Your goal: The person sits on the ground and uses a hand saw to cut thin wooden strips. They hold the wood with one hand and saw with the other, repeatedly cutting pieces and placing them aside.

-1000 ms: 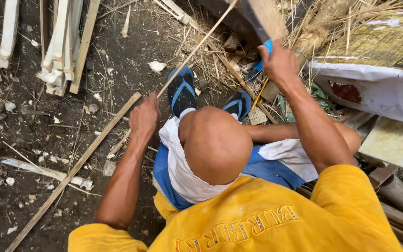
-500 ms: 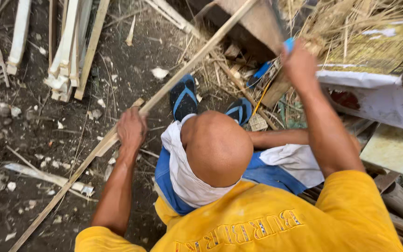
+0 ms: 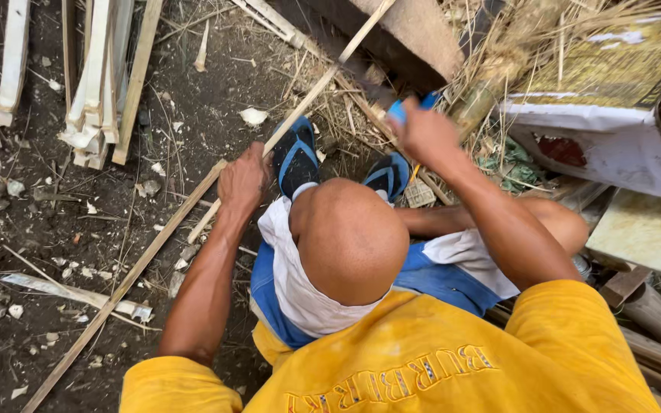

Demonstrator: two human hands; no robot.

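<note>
A long bamboo strip (image 3: 193, 214) is clasped in the closed grip of the left hand (image 3: 242, 182), slanting from the dirt ground (image 3: 32, 229) up past the blue sandals (image 3: 296, 157); a blue-handled blade (image 3: 399, 111) is clenched in the right hand (image 3: 426, 136), its edge set against the strip. Pale split slats (image 3: 97, 84) are stacked well apart at upper left.
</note>
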